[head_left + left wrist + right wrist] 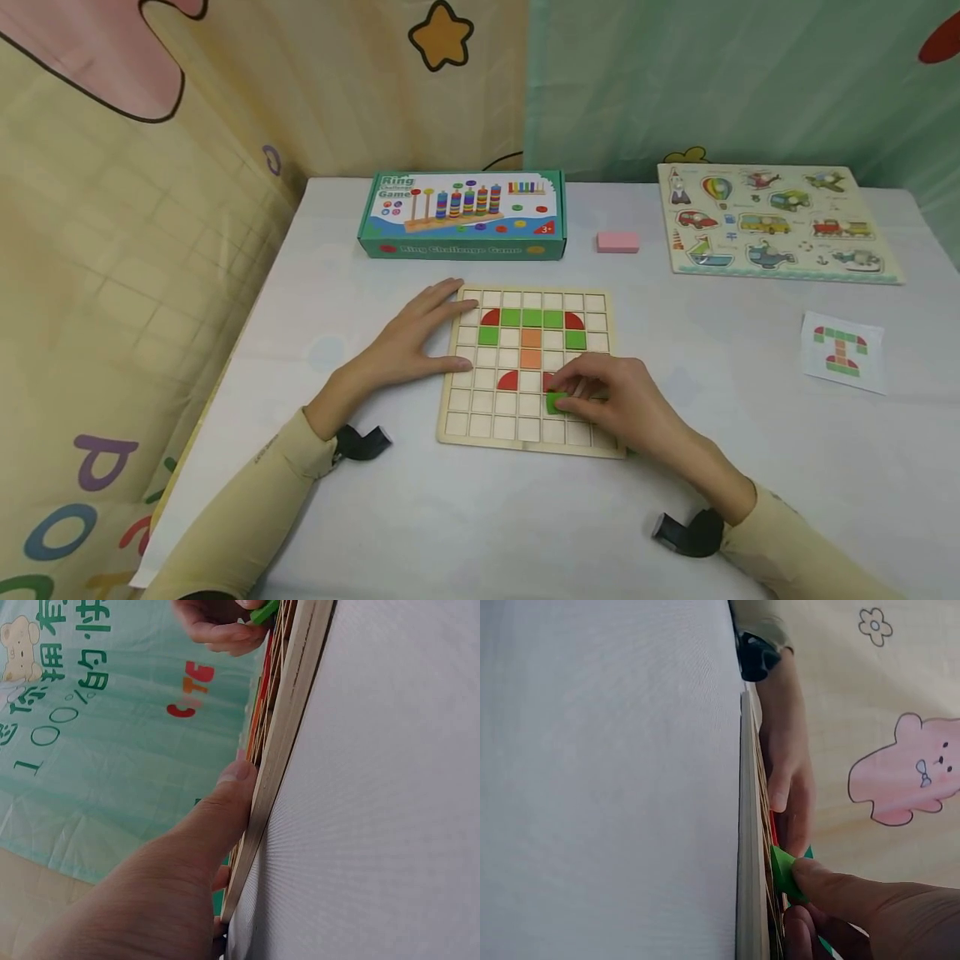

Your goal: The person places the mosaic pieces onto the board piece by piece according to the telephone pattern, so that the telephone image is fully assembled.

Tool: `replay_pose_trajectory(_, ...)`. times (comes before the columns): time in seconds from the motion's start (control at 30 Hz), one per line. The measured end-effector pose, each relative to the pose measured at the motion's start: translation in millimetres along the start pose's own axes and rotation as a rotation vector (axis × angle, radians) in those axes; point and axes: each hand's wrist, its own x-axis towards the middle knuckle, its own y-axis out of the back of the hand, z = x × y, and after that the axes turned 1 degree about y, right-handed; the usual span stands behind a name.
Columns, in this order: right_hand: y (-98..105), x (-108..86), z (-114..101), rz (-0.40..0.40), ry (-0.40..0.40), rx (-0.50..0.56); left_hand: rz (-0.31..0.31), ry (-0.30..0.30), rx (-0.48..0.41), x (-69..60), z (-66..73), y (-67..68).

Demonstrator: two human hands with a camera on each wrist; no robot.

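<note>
A wooden grid board (528,428) lies on the table with several green squares, two orange squares (531,348) and several red quarter-round pieces in its cells. My left hand (401,343) rests at the board's left edge, fingers fairly straight and thumb on the rim, as the left wrist view also shows. Between thumb and fingertips, my right hand (630,404) pinches a green square tile (555,403) over the lower right of the grid. In the right wrist view that tile (786,871) is tilted. A red piece (548,382) just above it is partly hidden by the fingers.
Behind the board stands a green Ring Challenge Game box (480,250), with a pink block (617,242) beside it. A vehicle picture puzzle (780,225) lies at the back right. Nearer on the right is a paper card (843,352) printed with a coloured pattern.
</note>
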Motion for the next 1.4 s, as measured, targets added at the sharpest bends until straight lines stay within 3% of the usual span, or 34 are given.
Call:
replay_pose_trajectory(0.6, -4.7, -8.6, 3.5, 0.019, 0.118, -0.078, -0.003, 0.007, 0.008, -0.9, 1.6, -0.2)
replay_pose_trajectory(0.73, 1.4, -9.5, 1.8, 0.001, 0.059, -0.072, -0.005, 0.009, 0.008, -1.0, 1.8, -0.3)
replay_pose_trajectory(1.0, 43.8, -13.5, 14.8, -0.025, -0.098, -0.054, -0.008, 0.013, 0.003, -1.2, 1.6, -1.3)
replay_pose_trajectory(1.1, 47.6, -13.9, 19.5, -0.075, -0.099, -0.016, -0.007, 0.016, 0.002, -1.4, 0.5, -1.8)
replay_pose_trajectory(1.3, 32.2, -12.8, 13.8, -0.243, -0.068, 0.008, -0.002, 0.011, 0.002, -1.1, -1.3, -2.3)
replay_pose_trajectory(1.4, 28.9, -13.2, 9.4, -0.266, -0.072, -0.001, 0.000, 0.004, 0.000, -0.4, -1.6, -1.8)
